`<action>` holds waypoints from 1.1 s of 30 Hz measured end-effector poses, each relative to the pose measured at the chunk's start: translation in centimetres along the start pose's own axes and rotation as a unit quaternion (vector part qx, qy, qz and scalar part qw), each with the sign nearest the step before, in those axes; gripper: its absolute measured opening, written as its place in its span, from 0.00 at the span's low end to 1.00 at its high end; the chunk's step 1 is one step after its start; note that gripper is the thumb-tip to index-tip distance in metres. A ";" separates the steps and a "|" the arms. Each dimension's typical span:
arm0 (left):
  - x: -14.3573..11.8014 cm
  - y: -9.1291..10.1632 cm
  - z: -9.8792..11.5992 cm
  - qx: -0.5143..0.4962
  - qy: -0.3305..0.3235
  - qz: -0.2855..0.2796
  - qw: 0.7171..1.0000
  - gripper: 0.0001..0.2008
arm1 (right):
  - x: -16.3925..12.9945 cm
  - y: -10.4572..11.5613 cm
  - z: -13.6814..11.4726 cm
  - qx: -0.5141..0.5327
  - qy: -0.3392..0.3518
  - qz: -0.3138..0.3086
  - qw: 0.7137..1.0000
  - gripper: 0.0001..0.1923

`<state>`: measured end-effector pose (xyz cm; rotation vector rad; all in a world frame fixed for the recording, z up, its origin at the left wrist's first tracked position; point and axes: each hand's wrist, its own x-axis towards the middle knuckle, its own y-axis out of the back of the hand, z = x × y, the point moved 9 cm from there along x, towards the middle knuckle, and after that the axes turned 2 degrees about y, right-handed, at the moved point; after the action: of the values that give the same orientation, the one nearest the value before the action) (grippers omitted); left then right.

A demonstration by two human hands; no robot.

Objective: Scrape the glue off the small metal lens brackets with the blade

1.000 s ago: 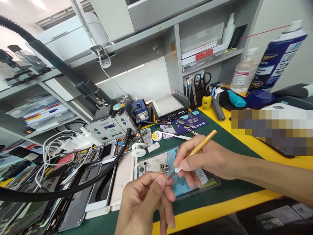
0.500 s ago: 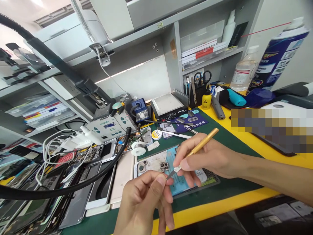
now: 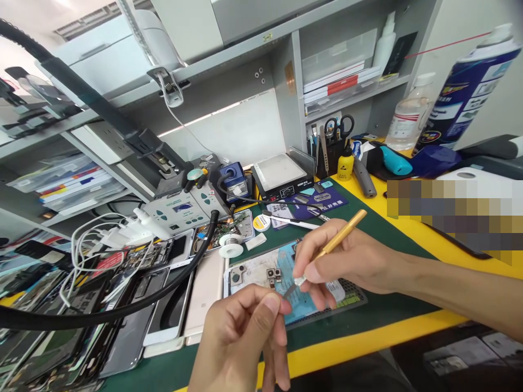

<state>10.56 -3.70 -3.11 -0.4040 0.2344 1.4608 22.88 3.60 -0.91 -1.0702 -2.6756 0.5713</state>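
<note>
My right hand (image 3: 347, 261) grips a gold-handled craft knife (image 3: 339, 235) like a pen, its blade pointing down-left. My left hand (image 3: 241, 340) is raised in front of me, thumb and forefinger pinched on a tiny part (image 3: 281, 298) that meets the blade tip; the part is too small to identify. Below both hands lies an opened phone back (image 3: 261, 275) with camera modules and a light-blue panel, resting on a dark mat (image 3: 351, 296).
Green mat with yellow edge (image 3: 368, 337). Left: stacked phones and screens (image 3: 102, 305), white cables, a thick black hose (image 3: 163, 294). Behind: soldering station (image 3: 183, 209), hot plate (image 3: 280, 177), solder reel (image 3: 231, 247), tool holder with scissors (image 3: 333, 144), spray can (image 3: 469, 87), bottle (image 3: 404, 122).
Both hands stay together with blade at the pinched part; the left hand has sunk slightly lower in view and the view has shifted a little. Nothing taken up or released.
</note>
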 end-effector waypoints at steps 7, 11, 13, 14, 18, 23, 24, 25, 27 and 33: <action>-0.3 0.2 0.1 0.014 0.018 0.043 0.999 0.29 | 0.0 -0.5 0.0 0.006 0.001 -0.020 1.000 0.04; -0.4 0.3 0.1 0.021 0.017 0.043 0.999 0.30 | 0.0 -0.5 0.2 0.007 -0.004 -0.025 1.000 0.04; -0.4 0.4 0.0 0.024 0.018 0.046 0.999 0.30 | 0.0 -0.5 0.2 0.001 -0.002 -0.025 1.000 0.04; -0.4 0.4 0.0 0.025 0.019 0.046 0.998 0.30 | 0.0 -0.4 0.2 -0.002 0.000 -0.025 1.000 0.04; -0.4 0.4 -0.1 0.024 0.019 0.049 0.998 0.30 | -0.2 -0.6 0.4 0.000 -0.004 -0.034 0.999 0.04; -0.4 0.3 0.2 0.034 0.011 0.047 0.998 0.31 | -0.2 -0.7 0.3 0.023 0.007 -0.035 0.999 0.04; -0.4 0.2 0.2 0.037 0.011 0.046 0.998 0.31 | -0.2 -0.6 0.2 0.020 0.010 -0.033 0.999 0.04; -0.4 0.3 0.1 0.039 0.011 0.045 0.998 0.31 | -0.1 -0.6 0.2 0.017 0.012 -0.031 0.999 0.04; -0.5 0.3 0.1 0.045 0.011 0.046 0.998 0.31 | -0.1 -0.6 0.1 0.009 0.011 -0.029 0.999 0.04; -0.5 0.3 -0.1 0.052 0.015 0.047 0.997 0.30 | -0.2 -0.7 0.2 -0.010 -0.003 -0.031 0.999 0.04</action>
<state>10.19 -4.14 -3.02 -0.3346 0.3559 1.5281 22.54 2.98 -0.78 -0.9881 -2.7142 0.5388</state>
